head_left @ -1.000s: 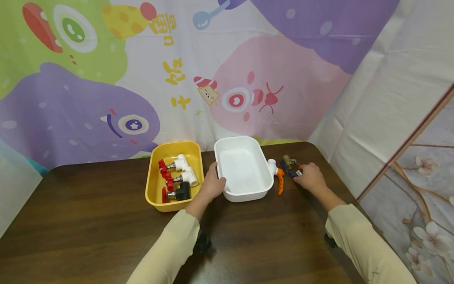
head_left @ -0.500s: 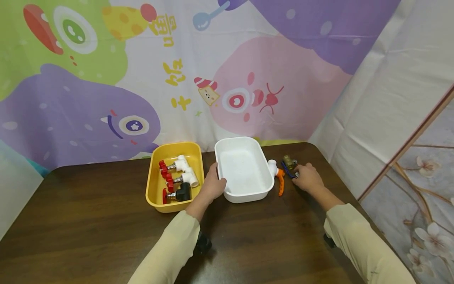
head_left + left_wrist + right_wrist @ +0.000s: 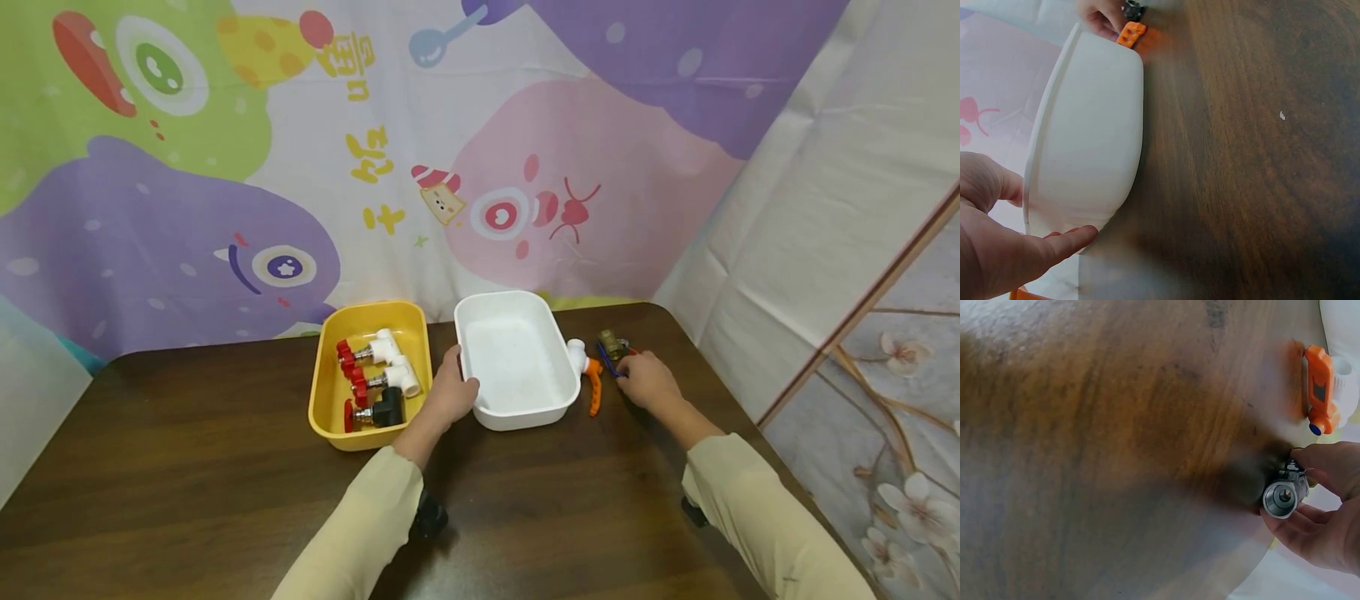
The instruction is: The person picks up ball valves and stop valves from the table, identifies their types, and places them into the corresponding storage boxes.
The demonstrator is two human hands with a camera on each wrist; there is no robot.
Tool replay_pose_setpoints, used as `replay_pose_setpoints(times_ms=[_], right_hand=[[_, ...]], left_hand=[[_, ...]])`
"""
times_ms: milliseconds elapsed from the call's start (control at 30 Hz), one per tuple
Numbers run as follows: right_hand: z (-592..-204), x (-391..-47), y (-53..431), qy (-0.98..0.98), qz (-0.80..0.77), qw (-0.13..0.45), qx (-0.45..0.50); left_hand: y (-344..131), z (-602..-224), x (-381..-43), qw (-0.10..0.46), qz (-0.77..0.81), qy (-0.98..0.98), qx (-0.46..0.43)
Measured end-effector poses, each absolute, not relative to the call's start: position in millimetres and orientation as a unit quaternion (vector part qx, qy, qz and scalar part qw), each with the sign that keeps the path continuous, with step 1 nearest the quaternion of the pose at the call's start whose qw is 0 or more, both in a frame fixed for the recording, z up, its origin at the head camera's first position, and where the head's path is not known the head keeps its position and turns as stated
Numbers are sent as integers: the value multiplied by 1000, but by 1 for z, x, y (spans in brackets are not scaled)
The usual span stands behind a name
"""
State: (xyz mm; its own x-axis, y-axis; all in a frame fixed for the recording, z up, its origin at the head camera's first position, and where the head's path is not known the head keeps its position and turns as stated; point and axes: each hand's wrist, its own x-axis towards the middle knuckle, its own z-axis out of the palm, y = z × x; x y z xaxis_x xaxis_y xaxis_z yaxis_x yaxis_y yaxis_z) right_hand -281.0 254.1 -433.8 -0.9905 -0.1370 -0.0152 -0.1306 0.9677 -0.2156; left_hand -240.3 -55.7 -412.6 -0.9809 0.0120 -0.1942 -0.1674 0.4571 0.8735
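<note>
Right hand (image 3: 649,382) shifted slightly leftward | metal fitting (image 3: 1289,490) pinched in its fingers | white tray (image 3: 517,358), between hands, gripped by left hand (image 3: 452,387)

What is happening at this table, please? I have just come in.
A person works with both bare hands at a dark wooden table. The left hand holds the white tray at its left side; the right hand grips a small metal fitting. A brass fitting and an orange-handled valve lie nearby, outside the tray. Three red-handled valves lie in the yellow tray.
</note>
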Motion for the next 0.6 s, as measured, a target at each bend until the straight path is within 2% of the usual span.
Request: replay_pose_setpoints(times_ms=[233,600], right_hand=[[-436,-278,256,990,-121,7,-64],[-426,-277,259,983,-158,-45,-84]], left_hand=[[-56,-414,-240,82,522,848,-41],[-58,-418,-241,68,531,844,-23]])
